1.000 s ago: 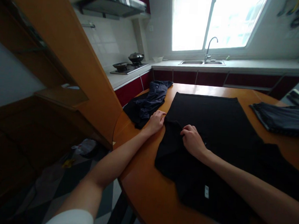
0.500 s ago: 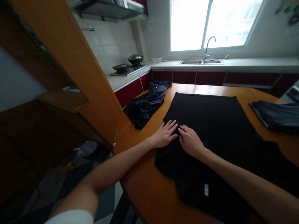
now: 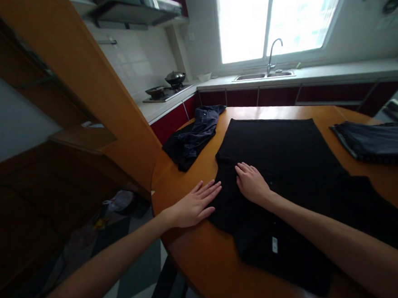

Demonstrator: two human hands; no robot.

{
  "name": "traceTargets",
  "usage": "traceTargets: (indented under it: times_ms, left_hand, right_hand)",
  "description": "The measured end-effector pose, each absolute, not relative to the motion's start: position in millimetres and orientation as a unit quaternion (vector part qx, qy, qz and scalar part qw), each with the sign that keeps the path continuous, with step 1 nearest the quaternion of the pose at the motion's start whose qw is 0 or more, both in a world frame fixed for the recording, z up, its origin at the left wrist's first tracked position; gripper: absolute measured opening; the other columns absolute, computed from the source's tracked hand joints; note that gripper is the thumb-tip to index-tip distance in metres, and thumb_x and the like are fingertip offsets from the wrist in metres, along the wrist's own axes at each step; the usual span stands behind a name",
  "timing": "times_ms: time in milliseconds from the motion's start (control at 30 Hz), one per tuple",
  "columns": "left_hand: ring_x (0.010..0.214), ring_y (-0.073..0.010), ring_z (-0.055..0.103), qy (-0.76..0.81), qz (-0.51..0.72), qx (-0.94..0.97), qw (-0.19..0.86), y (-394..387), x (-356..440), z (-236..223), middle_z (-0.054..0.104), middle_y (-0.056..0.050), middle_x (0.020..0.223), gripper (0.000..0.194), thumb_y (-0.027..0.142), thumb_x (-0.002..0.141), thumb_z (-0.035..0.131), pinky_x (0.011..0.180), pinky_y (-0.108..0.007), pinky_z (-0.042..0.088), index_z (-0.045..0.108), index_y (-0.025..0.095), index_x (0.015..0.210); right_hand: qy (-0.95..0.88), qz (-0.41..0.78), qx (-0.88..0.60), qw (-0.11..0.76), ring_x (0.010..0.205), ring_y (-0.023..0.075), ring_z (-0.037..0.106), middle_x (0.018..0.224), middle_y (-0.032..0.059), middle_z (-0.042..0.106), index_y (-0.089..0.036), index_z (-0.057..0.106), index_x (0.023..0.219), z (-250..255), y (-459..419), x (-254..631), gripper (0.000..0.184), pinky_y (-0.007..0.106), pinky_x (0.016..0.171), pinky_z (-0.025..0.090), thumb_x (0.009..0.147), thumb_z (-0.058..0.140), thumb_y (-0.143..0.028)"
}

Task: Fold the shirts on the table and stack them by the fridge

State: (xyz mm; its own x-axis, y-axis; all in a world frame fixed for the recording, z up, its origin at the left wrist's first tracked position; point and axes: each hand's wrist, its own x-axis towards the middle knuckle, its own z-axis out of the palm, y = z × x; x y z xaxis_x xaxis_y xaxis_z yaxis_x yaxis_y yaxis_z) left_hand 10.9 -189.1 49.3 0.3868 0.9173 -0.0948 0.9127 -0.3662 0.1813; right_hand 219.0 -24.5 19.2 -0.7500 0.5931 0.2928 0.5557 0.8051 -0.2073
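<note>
A black shirt [image 3: 274, 143] lies spread out on the wooden table [image 3: 181, 247], its straight hem toward the window. Small buttons show along its middle, and a white label [image 3: 274, 245] sits near the end closest to me. My left hand [image 3: 193, 206] is open, with fingers stretched over the shirt's left edge. Further in on the cloth rests my right hand [image 3: 251, 182], palm down, its fingers extended close together. Neither hand holds anything. Part of the shirt is hidden beneath my right forearm.
Crumpled dark clothing [image 3: 200, 133] lies at the table's left side. Folded dark trousers [image 3: 376, 141] are at the right edge. Beyond the table are a sink [image 3: 265, 76], a stove with pans [image 3: 175, 78] and a counter. A wooden partition [image 3: 110, 93] stands at left.
My left hand has slid left and toward me, from the shirt to its left edge. My right hand stays nearly in place on the cloth. The view has tilted slightly.
</note>
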Motion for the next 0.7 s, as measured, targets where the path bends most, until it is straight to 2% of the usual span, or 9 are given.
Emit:
traceTargets:
  times_ms: [67, 233, 333, 500, 600, 700]
  left_hand:
    - [0.155, -0.0237, 0.003, 0.547, 0.006, 0.831, 0.104, -201, 6, 51, 0.008, -0.001, 0.168, 0.065, 0.038, 0.107, 0.035, 0.125, -0.050, 0.005, -0.001, 0.033, 0.162]
    - [0.155, -0.0260, 0.006, 0.495, 0.018, 0.855, 0.153, -207, -11, 65, 0.016, 0.003, 0.167, 0.058, 0.034, 0.106, 0.041, 0.125, -0.053, 0.008, 0.021, 0.039, 0.159]
    - [0.154, -0.0223, 0.018, 0.520, 0.116, 0.831, 0.158, -180, -21, 73, 0.028, 0.000, 0.164, 0.054, 0.032, 0.106, 0.038, 0.125, -0.047, 0.019, 0.027, 0.032, 0.159]
    - [0.144, -0.0197, 0.041, 0.593, 0.243, 0.764, 0.077, -97, -4, 69, 0.050, -0.008, 0.152, 0.046, 0.023, 0.102, 0.035, 0.122, -0.039, 0.030, 0.055, 0.017, 0.143]
    - [0.145, -0.0237, 0.040, 0.639, 0.181, 0.746, 0.048, -61, 23, 52, 0.048, -0.015, 0.153, 0.048, 0.020, 0.101, 0.036, 0.122, -0.043, 0.029, 0.052, 0.009, 0.144]
    - [0.152, -0.0290, 0.023, 0.662, 0.090, 0.742, 0.047, -49, 41, 35, 0.029, -0.016, 0.162, 0.054, 0.033, 0.104, 0.035, 0.122, -0.054, 0.022, 0.039, 0.009, 0.153]
  right_hand:
    - [-0.934, 0.052, -0.309, 0.175, 0.141, 0.0276, 0.043, 0.149, 0.0168, 0.052, -0.009, 0.054, 0.140, 18, -24, 219, 0.045, 0.043, 0.117, 0.032, 0.098, 0.041, -0.021]
    - [-0.933, 0.044, -0.307, 0.182, 0.140, 0.0282, 0.045, 0.148, 0.0169, 0.053, -0.007, 0.054, 0.140, 17, -24, 218, 0.046, 0.043, 0.116, 0.032, 0.098, 0.042, -0.020]
    - [-0.933, 0.043, -0.309, 0.180, 0.140, 0.0283, 0.044, 0.148, 0.0168, 0.053, -0.008, 0.054, 0.140, 17, -24, 218, 0.046, 0.044, 0.116, 0.032, 0.098, 0.042, -0.021]
    - [-0.934, 0.039, -0.307, 0.177, 0.140, 0.0280, 0.045, 0.149, 0.0163, 0.053, -0.008, 0.054, 0.141, 17, -24, 218, 0.047, 0.043, 0.116, 0.034, 0.097, 0.042, -0.022]
    - [-0.934, 0.028, -0.310, 0.177, 0.139, 0.0279, 0.045, 0.149, 0.0154, 0.053, -0.008, 0.054, 0.141, 16, -23, 218, 0.048, 0.043, 0.116, 0.033, 0.097, 0.041, -0.022]
    - [-0.934, 0.024, -0.309, 0.175, 0.139, 0.0280, 0.046, 0.148, 0.0155, 0.054, -0.008, 0.055, 0.140, 14, -23, 218, 0.048, 0.042, 0.115, 0.034, 0.097, 0.040, -0.022]
